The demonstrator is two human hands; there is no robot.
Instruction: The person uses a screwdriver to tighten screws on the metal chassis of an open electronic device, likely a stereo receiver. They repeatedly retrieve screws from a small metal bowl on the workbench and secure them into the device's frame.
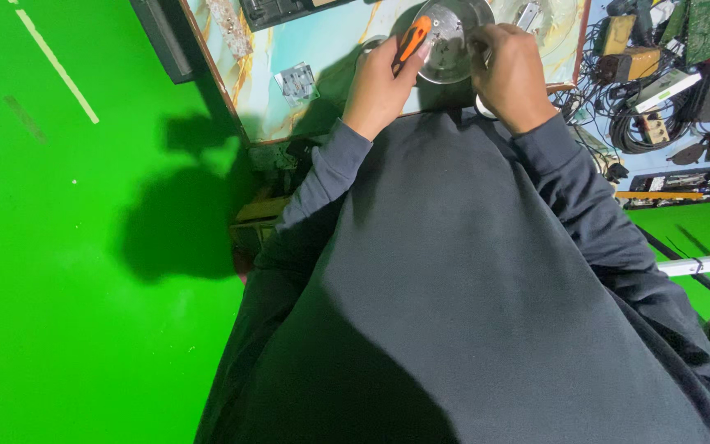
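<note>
My left hand [381, 82] is closed round an orange-and-black screwdriver handle [412, 39], its tip pointing into a round shiny metal dish [454, 41] on the table. My right hand [509, 72] grips the right rim of that dish, fingers curled over something small that I cannot make out. Both hands sit at the near edge of the table, touching the dish. My dark grey sleeves and clothing fill the lower part of the view.
The table [322, 99] has a pale blue marbled top with a wooden edge. On it lie a small clear plastic piece [296, 80] and a white strip [232, 25]. Tangled cables and tools [659, 90] pile at the right. Green floor [84, 247] lies on the left.
</note>
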